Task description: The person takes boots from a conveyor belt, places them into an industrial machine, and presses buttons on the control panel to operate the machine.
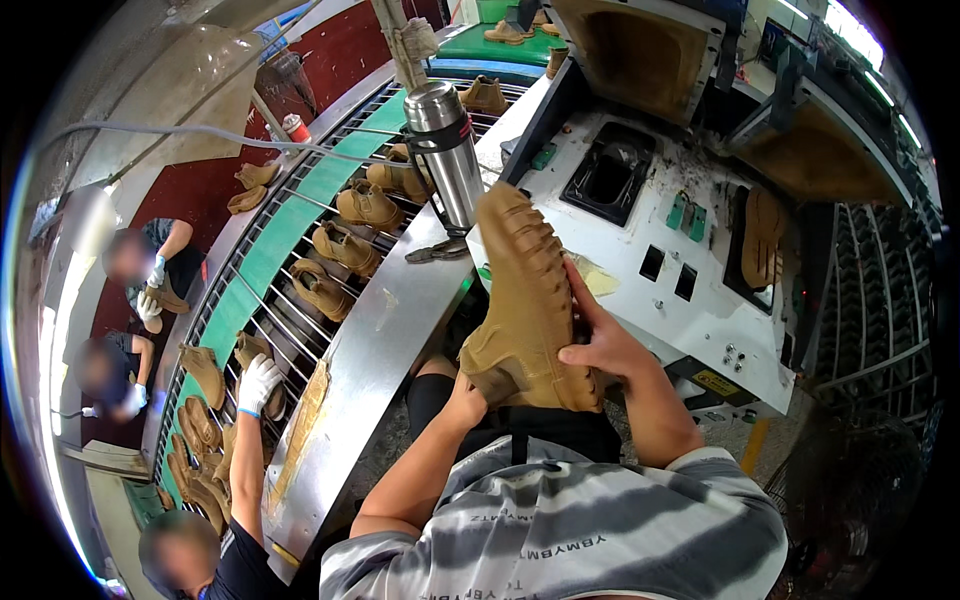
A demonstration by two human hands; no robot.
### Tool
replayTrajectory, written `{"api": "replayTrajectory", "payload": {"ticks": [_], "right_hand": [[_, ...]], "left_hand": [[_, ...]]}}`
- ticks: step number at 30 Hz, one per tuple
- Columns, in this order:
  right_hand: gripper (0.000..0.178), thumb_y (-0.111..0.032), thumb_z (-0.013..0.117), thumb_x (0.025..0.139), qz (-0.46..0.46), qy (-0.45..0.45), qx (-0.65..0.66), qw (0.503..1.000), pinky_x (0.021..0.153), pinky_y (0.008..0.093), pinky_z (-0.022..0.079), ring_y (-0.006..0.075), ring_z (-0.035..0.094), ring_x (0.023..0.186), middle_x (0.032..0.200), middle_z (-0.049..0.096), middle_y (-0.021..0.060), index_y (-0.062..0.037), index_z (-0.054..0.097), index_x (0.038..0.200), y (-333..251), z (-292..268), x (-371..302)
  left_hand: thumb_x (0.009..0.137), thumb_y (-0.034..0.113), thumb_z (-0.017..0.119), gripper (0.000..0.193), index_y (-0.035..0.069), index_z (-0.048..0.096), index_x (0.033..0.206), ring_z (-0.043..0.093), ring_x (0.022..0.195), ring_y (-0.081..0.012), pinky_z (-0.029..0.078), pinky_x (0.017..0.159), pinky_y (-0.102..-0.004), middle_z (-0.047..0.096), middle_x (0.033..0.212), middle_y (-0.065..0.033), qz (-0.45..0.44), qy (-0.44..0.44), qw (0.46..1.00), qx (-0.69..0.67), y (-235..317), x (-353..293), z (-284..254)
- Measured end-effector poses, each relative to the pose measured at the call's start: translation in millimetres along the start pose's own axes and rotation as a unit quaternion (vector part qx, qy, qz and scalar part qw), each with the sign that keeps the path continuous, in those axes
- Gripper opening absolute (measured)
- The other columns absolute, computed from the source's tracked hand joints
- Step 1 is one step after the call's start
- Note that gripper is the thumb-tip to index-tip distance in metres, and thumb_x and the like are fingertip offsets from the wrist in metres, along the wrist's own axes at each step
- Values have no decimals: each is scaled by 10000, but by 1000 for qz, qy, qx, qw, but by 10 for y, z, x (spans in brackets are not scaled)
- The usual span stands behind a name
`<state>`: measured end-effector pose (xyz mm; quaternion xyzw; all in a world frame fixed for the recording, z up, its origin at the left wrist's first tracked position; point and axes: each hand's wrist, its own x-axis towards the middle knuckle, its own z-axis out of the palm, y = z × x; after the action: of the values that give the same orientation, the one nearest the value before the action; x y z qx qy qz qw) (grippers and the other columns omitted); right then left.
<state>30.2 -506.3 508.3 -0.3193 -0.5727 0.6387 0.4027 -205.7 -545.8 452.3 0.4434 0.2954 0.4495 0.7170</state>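
Observation:
A tan boot [528, 320] with a chunky lugged sole is held up in front of me, toe pointing away and sole turned to the right. My left hand [466, 398] is closed at the boot's upper near the ankle opening; its fingers are partly hidden there. With my right hand [605, 340] I grip the sole side near the heel, thumb across the edge. Beyond the boot stands a white machine [640, 260] with raised lids [635, 55]. A tan sole [763, 238] lies in its right-hand recess.
To the left a roller conveyor [300, 215] carries several tan boots [345, 247] and loose soles [200, 425]. A steel flask [447, 150] stands by the machine. A co-worker's white-gloved hand [261, 385] reaches over the conveyor. Two more people work on its far side.

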Motion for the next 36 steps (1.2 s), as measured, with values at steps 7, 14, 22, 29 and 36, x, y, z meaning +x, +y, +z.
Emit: {"api": "replayTrajectory", "payload": {"ticks": [7,14,22,29,36], "right_hand": [[1210,-315,804,652,22,-12,50,998,1104,363,242,235,294,1370,1547,224,117,-188,-1,1546,-137,-30,-132],[1140,-259,767,617,-14,70,251,965,1111,348,270,200,370,1350,1481,358,75,-108,113,1538,-219,114,-391],[1069,-270,717,626,23,108,242,964,1128,350,261,191,375,1354,1463,389,70,-76,173,1526,-480,62,-530],[1069,-221,697,609,55,71,247,965,1100,314,269,207,428,1296,1420,435,93,-108,176,1536,-659,-20,-576],[1063,-183,694,603,15,68,122,990,1007,329,381,209,534,1146,1270,536,121,-165,193,1540,-179,-207,-429]], "left_hand": [[862,198,672,623,-58,397,1359,520,1234,-248,417,1020,-378,517,1349,-151,110,-55,971,207,257,27,35],[793,22,734,481,-97,543,1218,627,1083,-267,499,914,-368,616,1208,-192,304,83,905,286,249,-62,503],[745,58,788,433,-83,609,1113,668,990,-245,516,873,-346,674,1106,-151,237,95,926,279,375,8,698],[694,76,825,449,-50,646,1086,679,933,-146,528,842,-301,703,1069,-97,137,-71,918,366,739,90,592],[727,110,808,314,-52,698,973,684,913,-130,531,805,-283,722,1009,-93,43,-64,943,324,626,209,321]]}}
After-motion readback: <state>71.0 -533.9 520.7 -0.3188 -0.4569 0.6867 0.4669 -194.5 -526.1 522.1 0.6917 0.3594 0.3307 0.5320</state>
